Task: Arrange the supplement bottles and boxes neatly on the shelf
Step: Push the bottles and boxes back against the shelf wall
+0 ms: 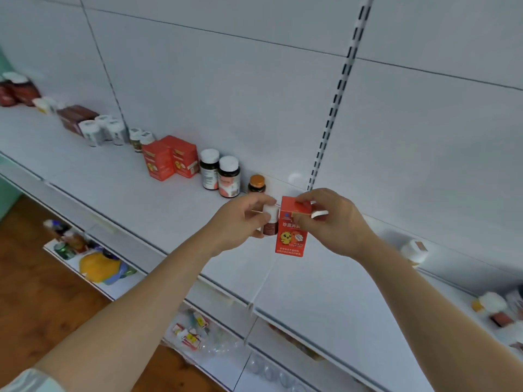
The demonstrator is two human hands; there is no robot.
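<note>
My left hand [240, 219] grips a small dark-red bottle with a white cap [270, 222] just above the white shelf [169, 210]. My right hand [334, 222] holds an orange-red box with a yellow chick on it [290, 236] by its top, with a white-capped item [319, 214] tucked in the same fingers. Bottle and box touch side by side. Behind them a row stands along the back panel: an orange-capped small bottle [256, 184], two dark white-capped bottles [220, 174] and two orange-red boxes [169, 161].
Farther left along the row are white jars [103, 132], a brown box [75, 117] and red bottles [17, 90]. A white jar [414, 250] and loose items [495, 309] lie at the right. Lower shelves hold packets [189, 332] and toys [96, 264].
</note>
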